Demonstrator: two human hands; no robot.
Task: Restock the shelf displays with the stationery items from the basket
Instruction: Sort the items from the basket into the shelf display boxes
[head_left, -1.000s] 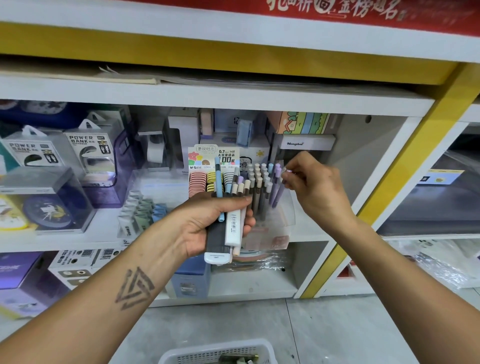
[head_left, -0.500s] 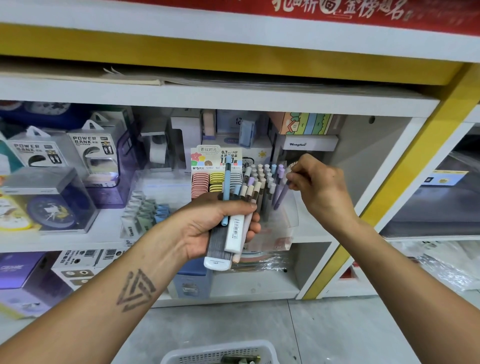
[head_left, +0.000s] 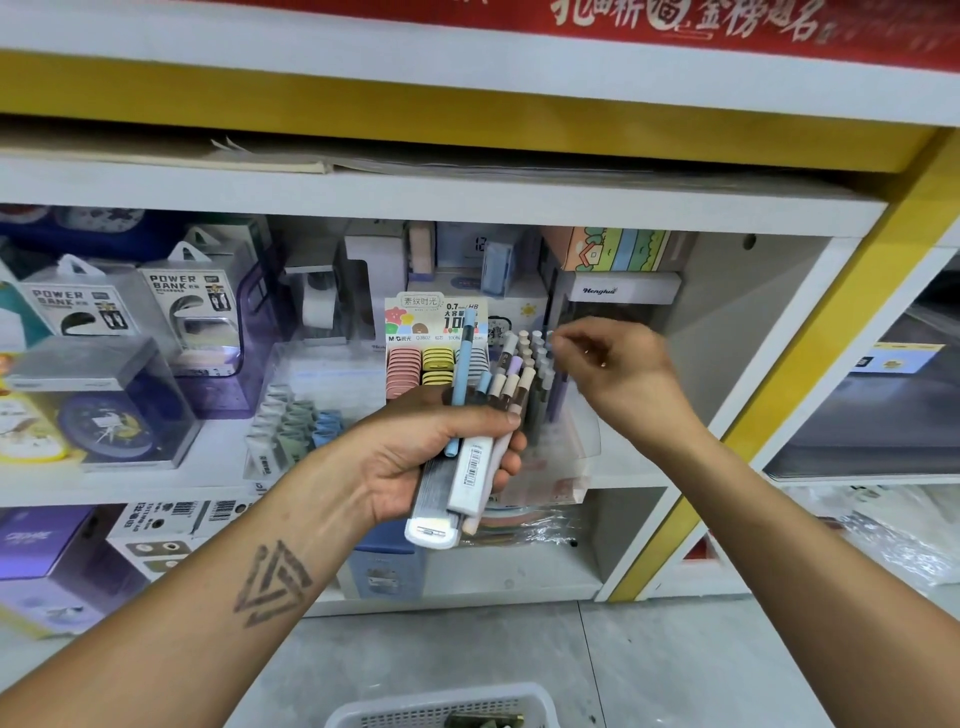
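The left hand (head_left: 415, 457) is clenched around a bundle of stationery: a light-blue pen (head_left: 461, 384) standing tallest, several brown- and lilac-capped pens (head_left: 511, 384) fanned beside it, and two long flat cases, one dark grey (head_left: 434, 499) and one white with a barcode (head_left: 470, 467). The right hand (head_left: 618, 364) is up at the clear pen display (head_left: 561, 457) on the middle shelf, its fingers curled over the upright pen caps (head_left: 537, 348); motion blur hides whether they pinch a pen or hold nothing.

The step in hand appears to be feeding pens from the bundle into the display. The next move likely calls for the right hand to draw one pen from the left hand's fan and lower it tip-first into a free slot without knocking its neighbours.

Room is tight. The shelf board (head_left: 467, 197) overhead limits lift, the Henghua box (head_left: 623, 288) sits just behind the right hand, and the lead-refill card (head_left: 436, 322) stands close on the left. The white upright panel (head_left: 769, 332) bounds the right side, with open space before it. The basket (head_left: 363, 714) waits on the floor below.
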